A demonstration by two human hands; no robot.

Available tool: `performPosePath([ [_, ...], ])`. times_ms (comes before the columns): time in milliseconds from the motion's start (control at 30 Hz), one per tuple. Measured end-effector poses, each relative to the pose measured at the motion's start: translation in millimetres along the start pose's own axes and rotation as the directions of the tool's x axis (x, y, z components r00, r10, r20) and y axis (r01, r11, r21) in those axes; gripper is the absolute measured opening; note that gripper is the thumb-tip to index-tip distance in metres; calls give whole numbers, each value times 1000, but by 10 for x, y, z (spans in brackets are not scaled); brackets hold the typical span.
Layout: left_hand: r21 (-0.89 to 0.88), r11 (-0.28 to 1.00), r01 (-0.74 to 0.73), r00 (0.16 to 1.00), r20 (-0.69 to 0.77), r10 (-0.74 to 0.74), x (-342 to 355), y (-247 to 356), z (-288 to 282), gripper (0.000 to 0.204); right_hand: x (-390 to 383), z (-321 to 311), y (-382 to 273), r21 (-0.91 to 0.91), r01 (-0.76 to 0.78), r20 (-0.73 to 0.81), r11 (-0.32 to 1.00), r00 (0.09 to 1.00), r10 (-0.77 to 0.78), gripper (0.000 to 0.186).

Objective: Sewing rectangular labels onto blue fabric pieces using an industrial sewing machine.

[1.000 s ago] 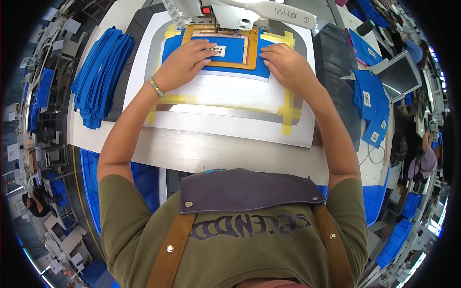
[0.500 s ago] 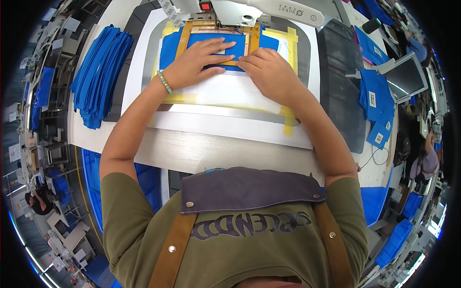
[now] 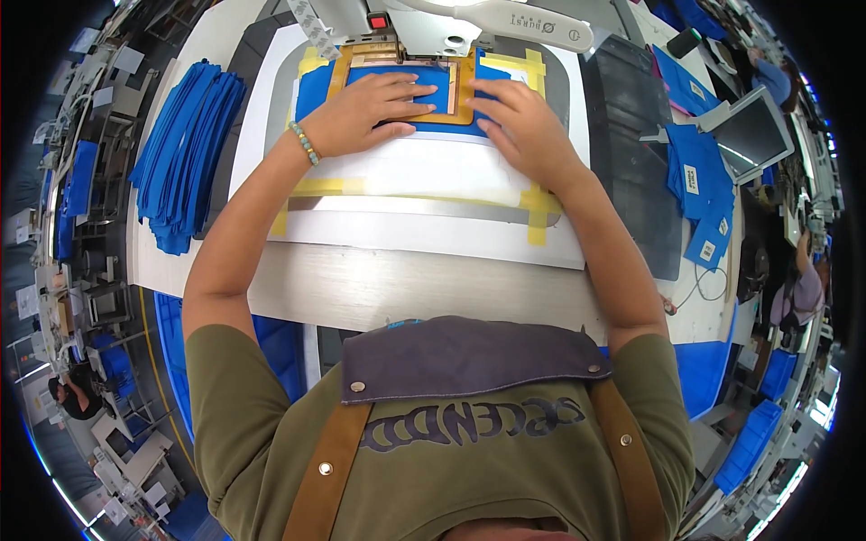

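A blue fabric piece [image 3: 317,94] lies under a tan rectangular frame template [image 3: 465,99] on a white board edged with yellow tape [image 3: 538,206], right below the white sewing machine head [image 3: 505,20]. My left hand [image 3: 368,110] lies flat on the blue fabric inside the frame, fingers spread toward the right. My right hand [image 3: 519,126] presses flat on the frame's right side and the fabric beside it. Neither hand grips anything.
A tall stack of blue fabric pieces [image 3: 180,153] sits at the left of the table. More blue pieces with white labels [image 3: 699,185] lie at the right near a small screen [image 3: 756,135]. A dark mat [image 3: 631,135] is right of the board. Another person [image 3: 803,288] works at far right.
Both hands slid forward and inward onto the blue fabric and frame, which moved farther under the machine head. The white label on the fabric is now covered.
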State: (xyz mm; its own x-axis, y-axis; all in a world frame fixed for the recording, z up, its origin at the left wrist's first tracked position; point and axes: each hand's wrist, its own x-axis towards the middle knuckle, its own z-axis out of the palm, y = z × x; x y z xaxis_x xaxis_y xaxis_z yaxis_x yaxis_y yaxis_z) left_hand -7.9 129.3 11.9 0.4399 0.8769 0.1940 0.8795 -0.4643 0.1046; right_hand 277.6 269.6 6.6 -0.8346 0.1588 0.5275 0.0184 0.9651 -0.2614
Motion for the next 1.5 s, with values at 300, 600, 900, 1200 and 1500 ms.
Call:
performPosePath([
  [300, 24, 1000, 18, 1000, -9, -18, 119, -121, 19, 38, -50, -67, 92, 28, -170, -37, 985, 985, 171, 21],
  [600, -7, 990, 138, 990, -24, -138, 292, -222, -19, 35, -61, -12, 163, 4, -149, -98, 989, 984, 149, 16],
  [900, -216, 929, 302, 936, -115, -331, 318, -350, 89, 33, -78, -14, 197, 54, -134, -116, 989, 983, 140, 15],
  [1200, -85, 736, 671, 680, -323, -658, -293, -1064, 112, 29, -119, -20, 184, 21, -93, -100, 995, 990, 94, 15],
  [1500, -41, 640, 767, 598, -315, -737, -492, -1464, 434, 57, -124, -42, 208, 79, -90, -83, 993, 992, 97, 17],
])
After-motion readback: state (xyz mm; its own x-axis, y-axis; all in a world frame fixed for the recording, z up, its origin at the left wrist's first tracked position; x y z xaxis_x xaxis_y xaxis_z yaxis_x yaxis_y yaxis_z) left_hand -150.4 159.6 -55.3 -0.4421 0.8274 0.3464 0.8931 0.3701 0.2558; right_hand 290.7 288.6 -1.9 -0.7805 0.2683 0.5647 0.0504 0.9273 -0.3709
